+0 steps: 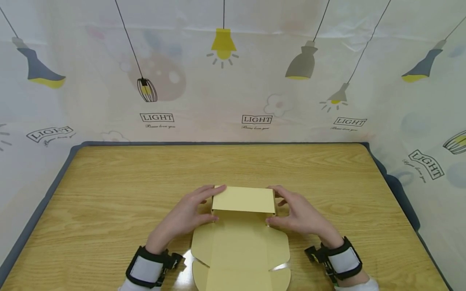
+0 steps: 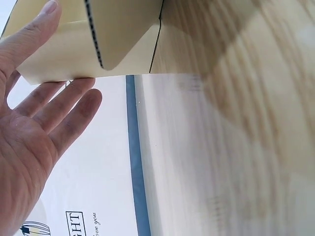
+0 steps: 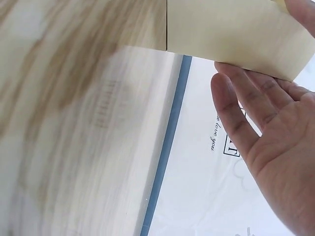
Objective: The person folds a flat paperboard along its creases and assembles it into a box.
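Observation:
A yellowish cardboard box (image 1: pixel 243 199), partly folded, lies on the wooden table in the head view. Its far end stands up with a panel folded over the top, while the flat part with rounded flaps (image 1: pixel 238 246) stretches toward me. My left hand (image 1: pixel 189 208) grips the left end of the raised part, index finger on the top corner and thumb at the front. At the opposite end my right hand (image 1: pixel 296 210) holds the box between thumb and fingers. In the left wrist view the thumb lies over a side wall (image 2: pixel 54 54), with other fingers behind it.
The wooden table (image 1: pixel 109 194) has a dark blue-grey border along its edges. Behind it hangs a pale cloth (image 1: pixel 204 97) printed with lamps and lettering. Each wrist wears a black strap with a small camera, seen beside the left (image 1: pixel 172 260) and right hands.

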`<state>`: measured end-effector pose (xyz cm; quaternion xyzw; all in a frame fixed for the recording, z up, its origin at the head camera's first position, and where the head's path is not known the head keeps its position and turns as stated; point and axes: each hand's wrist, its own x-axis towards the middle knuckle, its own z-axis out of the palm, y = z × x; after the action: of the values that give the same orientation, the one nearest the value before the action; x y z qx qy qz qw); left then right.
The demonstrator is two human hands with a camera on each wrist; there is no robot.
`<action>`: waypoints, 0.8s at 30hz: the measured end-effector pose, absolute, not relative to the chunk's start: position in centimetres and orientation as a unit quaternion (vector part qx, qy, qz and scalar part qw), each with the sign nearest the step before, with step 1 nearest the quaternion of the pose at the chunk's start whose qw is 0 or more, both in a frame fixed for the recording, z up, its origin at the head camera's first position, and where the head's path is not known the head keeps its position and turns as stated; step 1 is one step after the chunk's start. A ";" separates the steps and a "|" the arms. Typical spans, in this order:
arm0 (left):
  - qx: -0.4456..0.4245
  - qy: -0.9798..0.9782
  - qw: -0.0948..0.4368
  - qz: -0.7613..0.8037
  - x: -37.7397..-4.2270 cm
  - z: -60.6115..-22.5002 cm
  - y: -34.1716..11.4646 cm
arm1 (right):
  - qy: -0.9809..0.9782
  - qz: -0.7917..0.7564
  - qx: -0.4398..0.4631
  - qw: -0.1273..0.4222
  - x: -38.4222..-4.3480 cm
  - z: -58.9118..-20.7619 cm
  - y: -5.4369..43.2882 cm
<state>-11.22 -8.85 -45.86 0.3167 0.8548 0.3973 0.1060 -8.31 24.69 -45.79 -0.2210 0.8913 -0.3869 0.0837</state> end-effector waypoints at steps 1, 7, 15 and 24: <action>0.315 0.855 0.106 0.398 -11.2 -45.9 -8.8 | 0.890 -0.390 -0.220 0.087 -8.3 -45.8 24.7; 0.302 0.859 0.114 0.397 -11.3 -45.8 -9.0 | 0.878 -0.418 -0.206 0.109 -8.2 -45.9 24.8; 0.280 0.864 0.101 0.405 -11.8 -45.7 -10.1 | 0.900 -0.395 -0.149 0.109 -7.6 -46.5 25.3; 0.250 0.865 0.092 0.426 -12.3 -45.9 -11.6 | 0.893 -0.401 -0.144 0.146 -7.2 -47.0 24.9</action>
<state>-12.34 -11.56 -45.94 0.2500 0.8648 0.4255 0.0921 -7.16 24.93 -47.02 -0.1436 0.8929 -0.4010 0.1459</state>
